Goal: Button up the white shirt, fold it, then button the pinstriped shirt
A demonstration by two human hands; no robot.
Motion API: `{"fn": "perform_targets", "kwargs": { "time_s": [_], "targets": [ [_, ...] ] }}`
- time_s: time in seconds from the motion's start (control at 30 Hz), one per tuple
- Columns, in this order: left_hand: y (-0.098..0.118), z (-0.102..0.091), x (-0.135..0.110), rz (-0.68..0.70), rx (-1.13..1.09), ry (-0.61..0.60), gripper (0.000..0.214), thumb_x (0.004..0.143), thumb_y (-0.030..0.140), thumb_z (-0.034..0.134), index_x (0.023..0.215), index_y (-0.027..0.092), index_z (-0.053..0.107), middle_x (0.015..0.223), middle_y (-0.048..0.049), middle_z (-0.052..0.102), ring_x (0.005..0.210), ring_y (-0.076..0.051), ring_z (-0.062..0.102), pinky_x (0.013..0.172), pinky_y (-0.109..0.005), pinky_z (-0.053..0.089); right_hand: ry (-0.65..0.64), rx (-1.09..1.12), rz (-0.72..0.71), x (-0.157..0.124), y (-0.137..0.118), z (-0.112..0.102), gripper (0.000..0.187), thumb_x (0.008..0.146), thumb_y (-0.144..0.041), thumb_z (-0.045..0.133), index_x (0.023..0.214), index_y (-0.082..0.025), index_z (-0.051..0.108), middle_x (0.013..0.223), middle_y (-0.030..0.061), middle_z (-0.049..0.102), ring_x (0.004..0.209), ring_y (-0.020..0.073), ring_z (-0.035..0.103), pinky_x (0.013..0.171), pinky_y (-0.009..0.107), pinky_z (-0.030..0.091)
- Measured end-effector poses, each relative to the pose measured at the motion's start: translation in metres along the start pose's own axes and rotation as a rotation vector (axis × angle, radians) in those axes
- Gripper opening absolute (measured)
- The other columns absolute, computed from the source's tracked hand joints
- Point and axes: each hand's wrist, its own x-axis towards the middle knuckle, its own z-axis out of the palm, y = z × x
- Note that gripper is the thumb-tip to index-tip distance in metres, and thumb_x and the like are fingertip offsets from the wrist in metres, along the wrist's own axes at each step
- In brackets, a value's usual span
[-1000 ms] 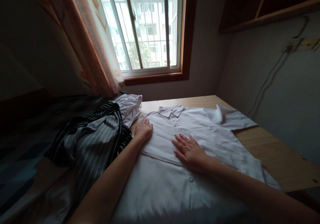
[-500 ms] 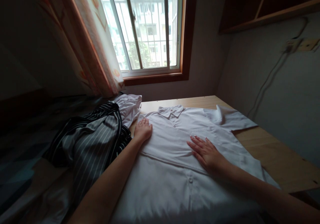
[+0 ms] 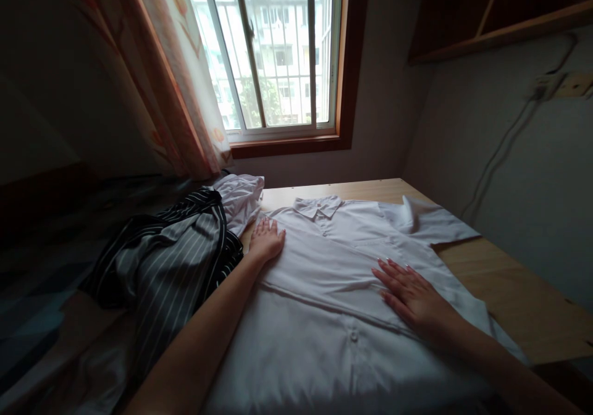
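Observation:
A white button-up shirt [image 3: 319, 267] lies spread front side up on a wooden table [image 3: 509, 291], its collar toward the window. One sleeve stretches out to the right, partly folded over near the shoulder. My left hand [image 3: 267, 239] rests on the shirt's left edge near the shoulder, fingers extended and holding nothing. Flat against the shirt's right front is my right hand [image 3: 410, 291], its fingers stretched out. Creases cross the fabric between the two hands, and a fold runs across the front below them.
Left of the shirt lies a heap of black and grey striped cloth [image 3: 180, 254], with crumpled white cloth [image 3: 238, 199] behind it. A patterned curtain [image 3: 162, 88] hangs by the window [image 3: 273, 57]. A cord [image 3: 498, 146] runs down the right wall below a shelf [image 3: 504, 35].
My right hand has slid to the right across the shirt, staying flat on it. My left hand has barely moved at the left edge.

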Motion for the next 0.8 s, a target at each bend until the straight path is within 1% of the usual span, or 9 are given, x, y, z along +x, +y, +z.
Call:
{"fn": "perform_targets", "kwargs": {
  "time_s": [0.1, 0.27, 0.33, 0.5, 0.73, 0.8],
  "targets": [
    [-0.001, -0.001, 0.001, -0.004, 0.002, -0.010, 0.067, 0.097, 0.048, 0.025, 0.150, 0.007, 0.032, 0.159, -0.0197, 0.024, 0.149, -0.030, 0.019, 0.120, -0.042, 0.017, -0.007, -0.005, -0.002, -0.006, 0.004, -0.002, 0.051, 0.100, -0.047, 0.036, 0.146, -0.027, 0.045, 0.154, 0.0070, 0.039, 0.143, 0.0235, 0.035, 0.116, 0.052, 0.030],
    [0.000, -0.002, 0.011, -0.047, 0.014, 0.020, 0.074, 0.094, 0.049, 0.029, 0.147, -0.003, 0.032, 0.157, -0.0237, 0.027, 0.147, -0.031, 0.025, 0.119, -0.039, 0.021, -0.015, 0.010, 0.003, -0.008, 0.004, -0.005, 0.050, 0.100, -0.048, 0.037, 0.146, -0.029, 0.045, 0.154, 0.0060, 0.038, 0.143, 0.0236, 0.035, 0.116, 0.052, 0.030],
    [0.002, -0.002, 0.017, -0.081, 0.018, 0.030, 0.075, 0.094, 0.049, 0.029, 0.146, -0.005, 0.033, 0.155, -0.0246, 0.029, 0.146, -0.031, 0.026, 0.118, -0.039, 0.023, -0.021, 0.022, 0.007, -0.008, 0.005, -0.006, 0.050, 0.099, -0.048, 0.038, 0.146, -0.029, 0.044, 0.154, 0.0059, 0.038, 0.143, 0.0240, 0.034, 0.116, 0.053, 0.030],
    [0.005, -0.003, 0.030, -0.123, 0.025, 0.000, 0.076, 0.094, 0.048, 0.026, 0.148, -0.005, 0.031, 0.157, -0.0222, 0.027, 0.148, -0.029, 0.023, 0.120, -0.037, 0.020, -0.030, 0.058, 0.018, -0.008, 0.007, -0.003, 0.050, 0.099, -0.047, 0.039, 0.145, -0.030, 0.045, 0.154, 0.0045, 0.039, 0.143, 0.0248, 0.034, 0.117, 0.054, 0.028],
    [-0.002, -0.002, 0.044, -0.075, 0.016, 0.038, 0.072, 0.095, 0.046, 0.026, 0.146, -0.002, 0.037, 0.155, -0.0190, 0.034, 0.146, -0.027, 0.028, 0.119, -0.035, 0.022, -0.015, 0.075, 0.030, -0.008, 0.008, -0.001, 0.049, 0.098, -0.048, 0.041, 0.145, -0.032, 0.046, 0.153, 0.0031, 0.040, 0.142, 0.0252, 0.035, 0.117, 0.054, 0.028],
    [-0.004, -0.002, 0.048, -0.068, 0.011, 0.028, 0.071, 0.095, 0.045, 0.025, 0.147, -0.002, 0.037, 0.156, -0.0182, 0.032, 0.146, -0.026, 0.028, 0.119, -0.035, 0.022, -0.015, 0.068, 0.029, -0.008, 0.008, -0.002, 0.049, 0.098, -0.047, 0.040, 0.145, -0.031, 0.046, 0.154, 0.0033, 0.039, 0.143, 0.0249, 0.035, 0.117, 0.053, 0.028]
  ]
}}
